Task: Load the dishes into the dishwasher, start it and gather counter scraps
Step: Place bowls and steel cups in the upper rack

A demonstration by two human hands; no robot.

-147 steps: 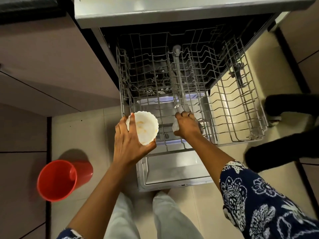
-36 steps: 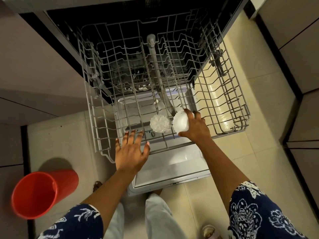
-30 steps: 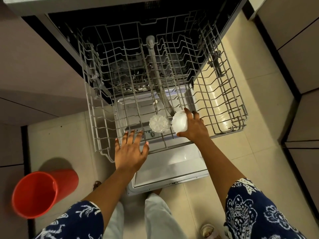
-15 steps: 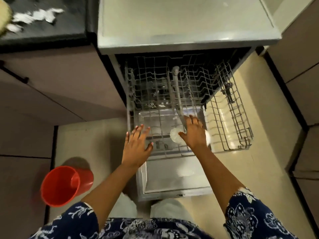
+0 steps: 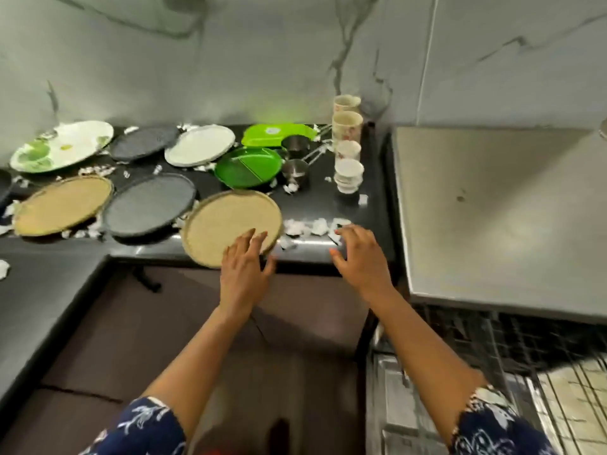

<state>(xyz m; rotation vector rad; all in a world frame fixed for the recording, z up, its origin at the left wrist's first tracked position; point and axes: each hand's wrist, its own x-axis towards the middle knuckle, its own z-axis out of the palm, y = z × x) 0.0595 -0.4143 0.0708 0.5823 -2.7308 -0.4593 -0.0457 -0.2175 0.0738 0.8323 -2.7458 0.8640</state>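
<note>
Fingers [image 5: 253,238] straight, left hand [image 5: 244,274] over plate [image 5: 226,224]

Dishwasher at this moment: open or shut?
Open. Its wire rack juts out from under the steel top at lower right, with floor tiles showing through the wires.

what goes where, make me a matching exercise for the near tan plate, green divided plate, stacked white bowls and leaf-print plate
Things
1. near tan plate
2. green divided plate
3. stacked white bowls
4. leaf-print plate

Places
a. far left, back row
b. right end of the counter, by the dishwasher
c. overhanging the counter's front edge
d. just left of the steel measuring cups

Pairs: 1-c, 2-d, 3-b, 4-a
</note>
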